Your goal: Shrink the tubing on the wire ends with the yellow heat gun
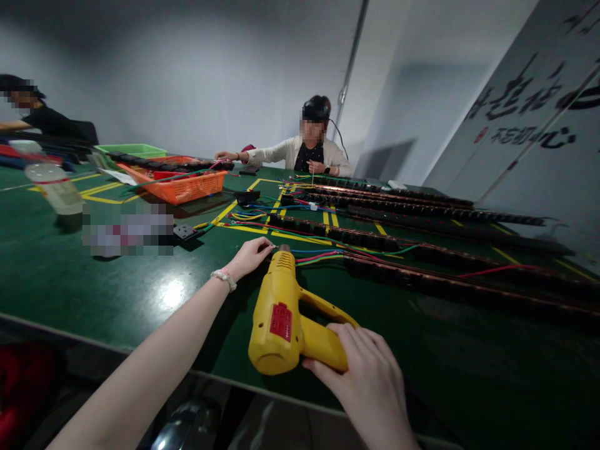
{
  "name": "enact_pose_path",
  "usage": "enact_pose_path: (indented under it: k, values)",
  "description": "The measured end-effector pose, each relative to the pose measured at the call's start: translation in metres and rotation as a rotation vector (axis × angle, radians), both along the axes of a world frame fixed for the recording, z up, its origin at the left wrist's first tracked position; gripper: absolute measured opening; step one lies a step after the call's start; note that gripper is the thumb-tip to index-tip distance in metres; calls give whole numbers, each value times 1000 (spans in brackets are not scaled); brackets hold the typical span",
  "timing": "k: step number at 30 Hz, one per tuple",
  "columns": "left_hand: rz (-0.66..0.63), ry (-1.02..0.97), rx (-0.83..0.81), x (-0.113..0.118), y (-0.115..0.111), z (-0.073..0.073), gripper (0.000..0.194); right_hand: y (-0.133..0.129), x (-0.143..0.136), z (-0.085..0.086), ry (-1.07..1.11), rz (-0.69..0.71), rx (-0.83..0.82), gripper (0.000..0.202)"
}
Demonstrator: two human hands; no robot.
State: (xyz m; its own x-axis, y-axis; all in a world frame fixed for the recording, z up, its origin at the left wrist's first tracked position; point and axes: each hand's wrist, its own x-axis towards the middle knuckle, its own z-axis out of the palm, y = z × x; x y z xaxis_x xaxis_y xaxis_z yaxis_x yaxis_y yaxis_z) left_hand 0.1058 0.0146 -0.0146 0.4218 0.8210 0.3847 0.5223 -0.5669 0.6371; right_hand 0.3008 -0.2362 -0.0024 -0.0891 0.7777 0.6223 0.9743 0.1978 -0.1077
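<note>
A yellow heat gun (276, 312) with a red label is in my right hand (368, 369), whose fingers wrap round its handle. Its nozzle points away from me, toward the wires. My left hand (253, 255), a scrunchie-like band on its wrist, pinches something small just left of the nozzle; it looks like a wire end, partly hidden. Blue, red and green wires (321, 256) run from behind the nozzle to the nearest long dark strip (422, 281) on the right.
More long dark strips (356, 234) with coloured wires lie on the green table (140, 312), marked with yellow tape. An orange basket (187, 187), a bottle (54, 187) and a black socket (185, 232) stand left. One person (323, 150) sits opposite, another (42, 119) far left.
</note>
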Motion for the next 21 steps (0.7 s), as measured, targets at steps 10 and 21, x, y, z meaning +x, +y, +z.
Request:
enact_pose_path:
  k: [10,21]
  values:
    - [0,-39,-23,0,0,-2,23,-4,20,-2,-51,-35,-66,43]
    - [-4,-29,-22,0,-1,0,23,-13,51,0,-187,-75,39,50]
